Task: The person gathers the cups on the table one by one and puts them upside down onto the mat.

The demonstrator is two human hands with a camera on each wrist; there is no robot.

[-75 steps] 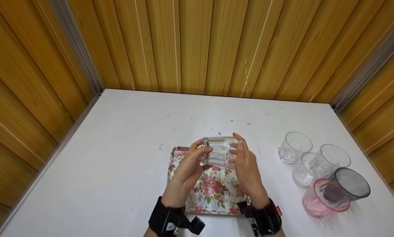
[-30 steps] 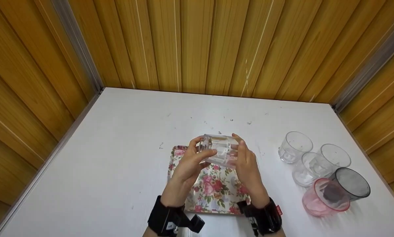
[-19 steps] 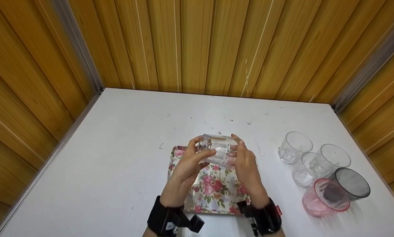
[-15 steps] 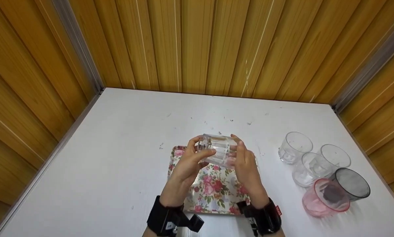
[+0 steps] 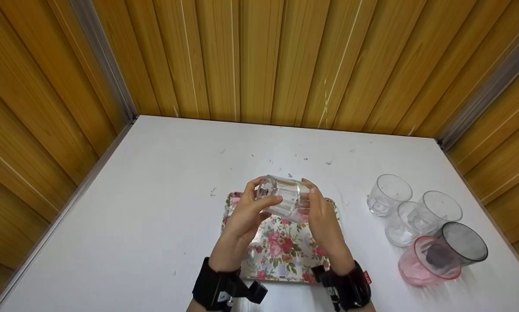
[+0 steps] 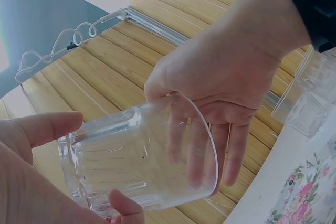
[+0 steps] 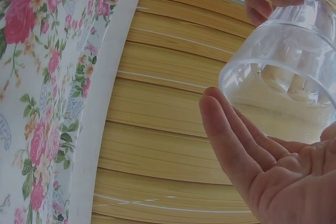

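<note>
1. A clear glass (image 5: 285, 197) is up above the floral tray (image 5: 281, 264), lying on its side in the air, base to the left and mouth to the right.
2. The left hand (image 5: 245, 214) is curled around the base end, its thumb on the near side, and has hold of the glass.
3. The right hand (image 5: 324, 219) is opened out, fingers nearly straight, beside the mouth; how firmly it touches the rim I cannot tell.
4. Through the clear side of the held glass, some of the right hand's fingers show.
5. The tray lies on the white worktop (image 5: 164, 195), below both hands.
6. On the right of the worktop five more glasses stand upright in a close group, mouths up: a clear one at the far left (image 5: 380, 203), another at the far right (image 5: 452, 210), a third clear one in the middle (image 5: 398, 232), a grey glass (image 5: 469, 249) to the right, and a pink glass (image 5: 413, 268) nearest.
7. A dark patch shows through the pink glass, where it overlaps the grey one.
</note>
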